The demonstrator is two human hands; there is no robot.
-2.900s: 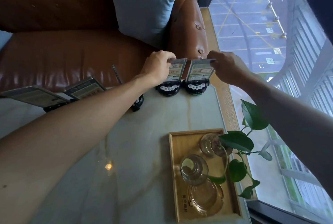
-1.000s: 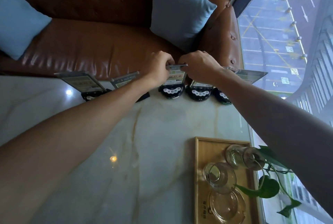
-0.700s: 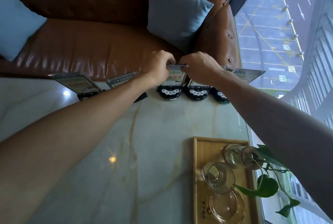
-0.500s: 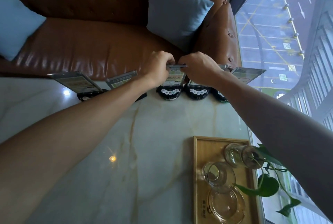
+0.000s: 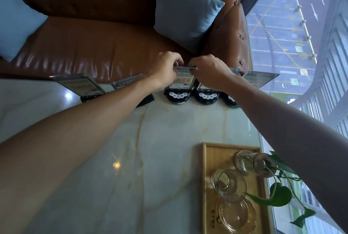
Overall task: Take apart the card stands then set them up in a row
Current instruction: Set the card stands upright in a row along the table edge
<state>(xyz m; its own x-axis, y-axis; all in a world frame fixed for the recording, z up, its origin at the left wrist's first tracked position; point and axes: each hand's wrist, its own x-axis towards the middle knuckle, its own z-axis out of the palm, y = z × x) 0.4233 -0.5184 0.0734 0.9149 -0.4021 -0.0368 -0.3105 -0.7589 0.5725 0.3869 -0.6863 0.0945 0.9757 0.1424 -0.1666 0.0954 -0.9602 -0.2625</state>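
Note:
Several card stands with round black bases line the far edge of the marble table (image 5: 150, 158). My left hand (image 5: 165, 70) and my right hand (image 5: 209, 70) both pinch the top edge of the middle stand's clear card holder (image 5: 183, 80), which sits upright in its base (image 5: 178, 96). To its right stand two more: one (image 5: 207, 96) half hidden under my right wrist, another (image 5: 260, 78) near the window. Left of my arm are a stand (image 5: 81, 84) leaning left and one (image 5: 128, 81) partly hidden.
A wooden tray (image 5: 207, 177) at the near right holds glass jars and a glass dish, with a leafy plant (image 5: 278, 196) trailing over it. A brown leather sofa (image 5: 94, 49) with blue cushions lies beyond the table. A window runs along the right.
My right hand left the second stand's card and joined my left hand on the middle stand's top edge. The view shifted left, showing a third stand at the right. Little has moved since.

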